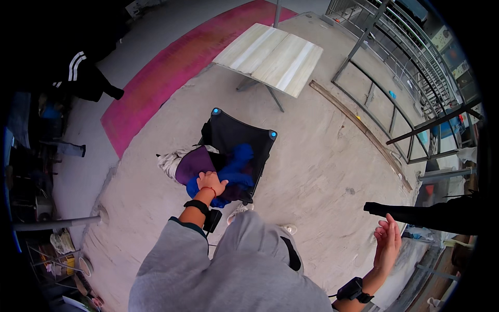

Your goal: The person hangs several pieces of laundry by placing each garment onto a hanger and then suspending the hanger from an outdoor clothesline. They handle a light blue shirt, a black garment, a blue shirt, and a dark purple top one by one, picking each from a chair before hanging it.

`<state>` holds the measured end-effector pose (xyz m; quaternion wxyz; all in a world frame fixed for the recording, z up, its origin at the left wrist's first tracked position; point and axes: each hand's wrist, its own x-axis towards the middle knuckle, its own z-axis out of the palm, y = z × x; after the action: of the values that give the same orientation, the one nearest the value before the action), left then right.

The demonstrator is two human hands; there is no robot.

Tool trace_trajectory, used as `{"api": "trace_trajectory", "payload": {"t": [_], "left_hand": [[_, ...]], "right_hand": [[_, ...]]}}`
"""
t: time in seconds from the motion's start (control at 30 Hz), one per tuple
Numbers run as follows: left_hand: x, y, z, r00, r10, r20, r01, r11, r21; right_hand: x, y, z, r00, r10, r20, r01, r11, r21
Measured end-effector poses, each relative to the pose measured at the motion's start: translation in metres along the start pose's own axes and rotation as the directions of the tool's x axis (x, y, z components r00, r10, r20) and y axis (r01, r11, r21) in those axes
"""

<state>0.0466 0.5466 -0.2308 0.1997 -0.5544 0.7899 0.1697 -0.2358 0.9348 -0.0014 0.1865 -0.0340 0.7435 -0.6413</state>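
Note:
My left hand point(211, 182) lies on bundled blue cloth point(237, 165), back up and thumb spread; its fingertips are partly lost in the fabric, so a grip cannot be made out. The cloth is in a black fabric carrier point(230, 128) with blue dots at its two far corners. Beside it, purple cloth point(193, 163) and crumpled whitish cloth point(169, 162) hang over the carrier's left side. Off to the right, my right hand point(386, 241) is raised, holding nothing visible, its fingers nearly straight. Its fingertips meet or overlap the lower edge of a black sleeve point(417, 216); contact is unclear.
Ahead stands a folding table point(269, 58) with a pale wood-patterned top. A faded red mat point(187, 58) curves behind it. At right are a metal frame point(370, 85) and a long wooden strip point(362, 132). A black striped garment point(87, 80) is at left, above a metal pole point(58, 224).

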Motion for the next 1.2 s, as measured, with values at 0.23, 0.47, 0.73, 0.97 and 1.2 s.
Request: {"api": "trace_trajectory", "payload": {"t": [0.23, 0.47, 0.73, 0.97, 1.2], "left_hand": [[0.032, -0.028, 0.012, 0.966, 0.249, -0.066, -0.245, 0.967, 0.066], [0.006, -0.054, 0.000, 0.941, 0.067, -0.331, -0.238, 0.828, -0.508], [-0.031, -0.075, -0.033, 0.806, 0.037, -0.590, -0.508, 0.555, -0.659], [-0.021, -0.051, -0.090, 0.758, 0.032, -0.652, -0.590, 0.460, -0.663], [-0.046, -0.042, -0.141, 0.810, 0.014, -0.586, -0.581, 0.149, -0.800]], "right_hand": [[-0.048, 0.002, 0.108, 0.988, 0.019, 0.155, 0.009, 0.983, -0.181], [-0.097, 0.001, 0.121, 0.994, 0.045, 0.099, -0.024, 0.979, -0.203], [-0.177, 0.018, 0.110, 0.993, -0.023, 0.118, 0.045, 0.982, -0.184], [-0.291, 0.054, 0.061, 0.998, -0.009, 0.060, 0.016, 0.992, -0.127], [-0.352, 0.080, 0.048, 0.998, 0.028, 0.051, -0.024, 0.997, -0.079]]}}
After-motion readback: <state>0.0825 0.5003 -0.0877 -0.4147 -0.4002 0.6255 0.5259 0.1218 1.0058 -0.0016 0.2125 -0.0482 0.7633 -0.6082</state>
